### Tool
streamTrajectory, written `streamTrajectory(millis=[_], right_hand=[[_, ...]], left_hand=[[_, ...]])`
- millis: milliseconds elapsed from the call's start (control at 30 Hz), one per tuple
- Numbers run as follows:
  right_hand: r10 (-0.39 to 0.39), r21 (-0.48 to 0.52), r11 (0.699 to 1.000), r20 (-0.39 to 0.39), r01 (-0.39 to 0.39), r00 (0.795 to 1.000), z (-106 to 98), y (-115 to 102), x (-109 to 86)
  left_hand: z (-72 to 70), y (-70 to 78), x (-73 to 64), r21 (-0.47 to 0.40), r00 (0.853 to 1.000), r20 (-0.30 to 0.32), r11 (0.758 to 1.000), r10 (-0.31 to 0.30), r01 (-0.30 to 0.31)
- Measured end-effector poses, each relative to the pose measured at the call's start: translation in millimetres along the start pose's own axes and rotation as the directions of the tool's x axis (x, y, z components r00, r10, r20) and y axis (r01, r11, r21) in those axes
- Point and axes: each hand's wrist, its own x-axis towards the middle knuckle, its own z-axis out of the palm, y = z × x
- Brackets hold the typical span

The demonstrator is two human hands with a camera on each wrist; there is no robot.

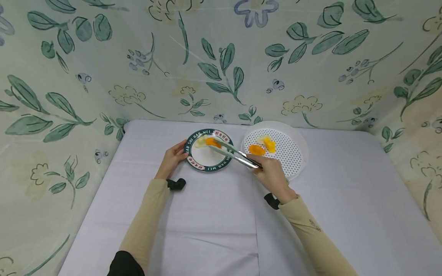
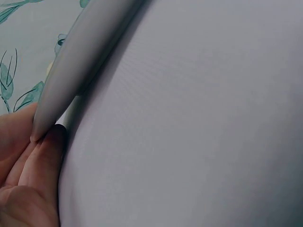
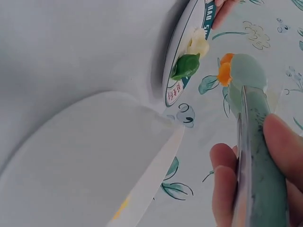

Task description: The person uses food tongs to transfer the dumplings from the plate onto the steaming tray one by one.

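At the left side of a round plate with a dark green lettered rim, my left hand pinches the edge; in the left wrist view its fingers meet the underside. My right hand grips metal tongs with pale green tips. Between those tips, above the plate, is a small orange piece, seen apart from the plate in the right wrist view. A pale yellowish piece lies on the plate, and a glossy green piece beside it shows in the right wrist view.
Right of the plate stands a round white perforated tray, bearing a yellow piece, an orange piece and a paler bit. A white cloth covers the table. Leaf-patterned curtain hangs behind and at both sides.
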Motion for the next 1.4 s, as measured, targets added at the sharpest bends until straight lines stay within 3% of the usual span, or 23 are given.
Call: streamTrajectory(millis=[300,700,1000,1200,1400], right_hand=[[-0.004,0.014,1.0,-0.08,0.005,0.997,-27,19,-10.1],[0.01,-0.108,0.994,-0.219,-0.034,0.976,-70,59,-36.4],[0.044,-0.133,0.989,-0.185,-0.07,0.982,-73,76,-61.7],[0.039,-0.148,0.987,-0.185,-0.067,0.982,-72,83,-69.9],[0.075,-0.131,0.986,-0.18,-0.1,0.981,-68,83,-69.4]], left_hand=[[0.4,-1.5,-0.3,0.017,1.0,-0.007,1.0,0.0,0.0],[-1.0,-2.7,0.3,0.012,1.0,0.009,1.0,0.028,-0.029],[1.8,8.7,-5.9,0.017,1.0,0.016,1.0,-0.002,0.002],[-1.4,-1.5,1.0,0.029,1.0,0.008,0.999,0.027,-0.027],[-1.8,-2.8,1.5,0.026,1.0,0.013,0.999,0.026,-0.027]])
